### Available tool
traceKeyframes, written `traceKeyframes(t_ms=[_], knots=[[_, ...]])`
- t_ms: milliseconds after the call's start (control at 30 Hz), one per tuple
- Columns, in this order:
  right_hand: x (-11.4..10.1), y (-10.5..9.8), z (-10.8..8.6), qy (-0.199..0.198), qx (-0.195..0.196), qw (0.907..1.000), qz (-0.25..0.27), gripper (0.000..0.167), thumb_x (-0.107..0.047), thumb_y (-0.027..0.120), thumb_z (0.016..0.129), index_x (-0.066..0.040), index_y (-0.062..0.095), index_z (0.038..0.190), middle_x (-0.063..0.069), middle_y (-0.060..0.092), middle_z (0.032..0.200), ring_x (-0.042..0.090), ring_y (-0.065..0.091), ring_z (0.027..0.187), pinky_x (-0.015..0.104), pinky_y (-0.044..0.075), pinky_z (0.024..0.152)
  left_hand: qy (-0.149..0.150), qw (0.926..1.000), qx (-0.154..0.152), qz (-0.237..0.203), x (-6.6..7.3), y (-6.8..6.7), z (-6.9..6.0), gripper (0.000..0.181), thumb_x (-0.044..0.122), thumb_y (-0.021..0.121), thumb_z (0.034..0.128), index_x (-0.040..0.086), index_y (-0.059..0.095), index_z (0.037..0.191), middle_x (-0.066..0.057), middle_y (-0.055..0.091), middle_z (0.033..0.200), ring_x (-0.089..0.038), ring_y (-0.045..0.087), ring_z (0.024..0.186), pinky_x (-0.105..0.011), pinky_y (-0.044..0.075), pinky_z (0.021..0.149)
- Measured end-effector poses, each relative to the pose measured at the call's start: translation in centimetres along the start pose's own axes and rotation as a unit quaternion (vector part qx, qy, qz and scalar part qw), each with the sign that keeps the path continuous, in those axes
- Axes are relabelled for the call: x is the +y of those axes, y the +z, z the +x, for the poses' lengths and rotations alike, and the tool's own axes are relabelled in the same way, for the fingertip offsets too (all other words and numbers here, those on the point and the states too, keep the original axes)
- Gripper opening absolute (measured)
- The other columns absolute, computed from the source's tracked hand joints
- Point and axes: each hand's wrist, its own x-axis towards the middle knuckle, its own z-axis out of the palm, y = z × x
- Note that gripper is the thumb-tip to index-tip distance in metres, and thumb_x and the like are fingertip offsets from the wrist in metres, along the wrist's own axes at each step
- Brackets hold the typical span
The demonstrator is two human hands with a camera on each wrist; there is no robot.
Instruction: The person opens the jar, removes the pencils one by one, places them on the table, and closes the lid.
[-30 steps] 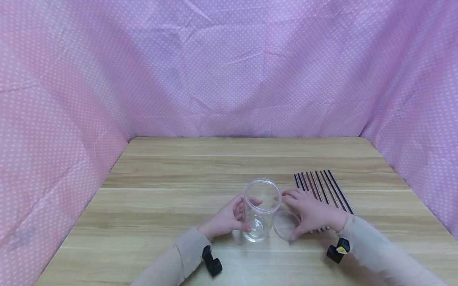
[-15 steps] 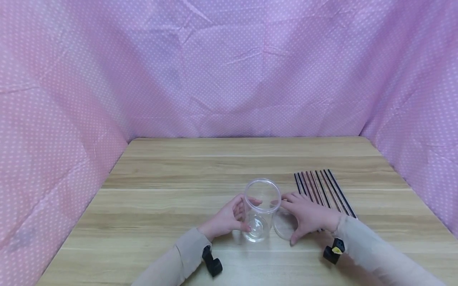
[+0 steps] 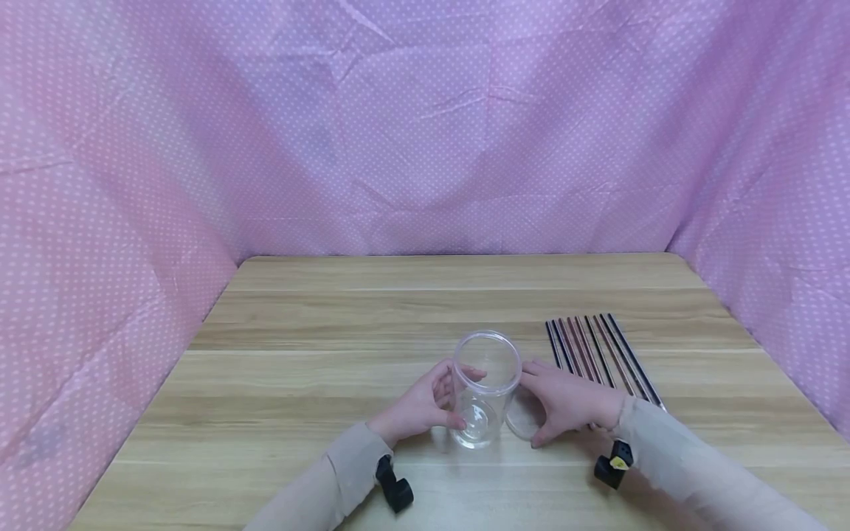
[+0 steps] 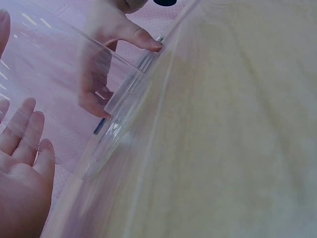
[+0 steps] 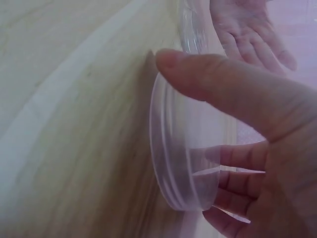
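A tall clear plastic cup (image 3: 483,404) stands upright on the table. My left hand (image 3: 418,410) holds it from the left, thumb in front and fingers behind; that hand (image 4: 26,181) lies along the cup wall (image 4: 59,64) in the left wrist view. Just right of the cup lies a round clear lid (image 3: 520,419), low on the tabletop. Over it reaches my right hand (image 3: 564,398). From the right wrist, its thumb (image 5: 198,74) sits at one edge of the lid (image 5: 171,148) and the fingertips touch the opposite side.
Several thin dark and reddish straw-like sticks (image 3: 632,354) lie side by side at the right, their near ends partly hidden by the right hand and sleeve. The wooden table (image 3: 345,310) has pink dotted cloth (image 3: 425,147) around its back and sides.
My right hand has shifted slightly left, and its thumb and fingers have drawn in around the lid. The left hand and the cup stay where they were.
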Motion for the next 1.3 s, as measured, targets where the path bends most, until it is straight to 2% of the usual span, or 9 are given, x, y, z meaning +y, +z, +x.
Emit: traceKeyframes(t_ms=[200,400,500,633,767,867,1067,1200,1300], knots=[[-0.1,-0.5,-0.2,-0.014,0.031,0.9994,-0.008,0.088,-0.036,0.085,0.056,-0.009,0.052,0.133,0.008,0.053,0.128,0.024,0.052,0.114,0.046,0.048,0.096,-0.006,1.0000,0.001,-0.001,0.2,0.1,0.0,0.080,0.013,0.080,0.0714,0.005,0.037,0.138,-0.009,0.042,0.147,-0.021,0.033,0.140,-0.034,0.028,0.116],[0.2,-2.1,-0.8,-0.018,0.092,0.9955,0.014,0.077,-0.019,0.082,0.056,-0.003,0.055,0.126,0.005,0.051,0.115,0.016,0.056,0.095,0.031,0.055,0.079,-0.010,0.9999,0.003,-0.007,0.2,0.1,-0.1,0.075,0.006,0.077,0.0735,0.006,0.038,0.137,-0.009,0.043,0.147,-0.021,0.034,0.139,-0.035,0.028,0.116],[0.4,-2.9,-1.0,-0.020,0.137,0.9903,0.010,0.079,-0.015,0.081,0.057,0.002,0.051,0.128,0.009,0.050,0.116,0.018,0.057,0.093,0.030,0.055,0.075,-0.010,0.9999,0.002,-0.006,0.3,0.1,-0.2,0.075,0.004,0.077,0.0736,0.006,0.037,0.137,-0.009,0.043,0.147,-0.021,0.034,0.139,-0.035,0.028,0.116],[0.4,-3.8,-1.0,-0.019,0.199,0.9798,0.004,0.081,-0.015,0.084,0.058,0.007,0.049,0.127,0.012,0.053,0.114,0.023,0.058,0.096,0.037,0.056,0.078,-0.008,0.9999,0.000,-0.007,0.4,0.1,-0.2,0.075,0.004,0.077,0.0734,0.004,0.037,0.137,-0.011,0.043,0.146,-0.022,0.034,0.139,-0.036,0.028,0.116],[0.3,-4.6,-0.9,-0.017,0.236,0.9714,0.012,0.081,-0.014,0.086,0.059,0.011,0.048,0.125,0.015,0.056,0.113,0.027,0.059,0.098,0.044,0.055,0.081,-0.011,0.9999,0.003,-0.003,0.3,0.0,-0.1,0.074,-0.002,0.074,0.0733,0.004,0.038,0.137,-0.010,0.043,0.146,-0.022,0.034,0.139,-0.037,0.028,0.116],[0.1,-5.0,-0.9,-0.006,0.258,0.9660,0.023,0.081,-0.013,0.087,0.058,0.011,0.048,0.125,0.018,0.055,0.115,0.031,0.059,0.100,0.047,0.053,0.085,-0.015,0.9999,0.007,0.000,0.3,0.0,-0.1,0.074,-0.005,0.073,0.0733,0.005,0.037,0.138,-0.008,0.043,0.146,-0.021,0.033,0.140,-0.038,0.026,0.117],[0.0,-5.7,-0.6,0.027,0.312,0.9491,0.037,0.078,-0.017,0.091,0.053,0.009,0.054,0.117,0.019,0.057,0.111,0.031,0.058,0.098,0.049,0.050,0.085,-0.013,0.9999,0.004,0.000,0.2,-0.1,-0.1,0.078,-0.002,0.074,0.0733,-0.001,0.032,0.140,-0.008,0.042,0.147,-0.022,0.032,0.140,-0.039,0.025,0.117],[-0.2,-6.0,-0.5,0.039,0.328,0.9417,0.066,0.075,-0.016,0.091,0.052,0.006,0.055,0.114,0.020,0.058,0.111,0.033,0.054,0.102,0.049,0.046,0.087,-0.007,1.0000,0.000,-0.005,0.1,-0.2,0.0,0.082,0.005,0.077,0.0725,-0.003,0.031,0.140,-0.010,0.042,0.147,-0.023,0.032,0.140,-0.038,0.025,0.117],[-0.5,-6.4,-0.6,0.061,0.318,0.9402,0.106,0.072,-0.016,0.089,0.056,0.004,0.054,0.116,0.019,0.056,0.116,0.033,0.050,0.107,0.050,0.043,0.090,-0.001,1.0000,-0.004,-0.008,0.0,-0.2,0.0,0.085,0.014,0.080,0.0705,-0.002,0.033,0.139,-0.012,0.041,0.147,-0.024,0.032,0.140,-0.038,0.026,0.117]])
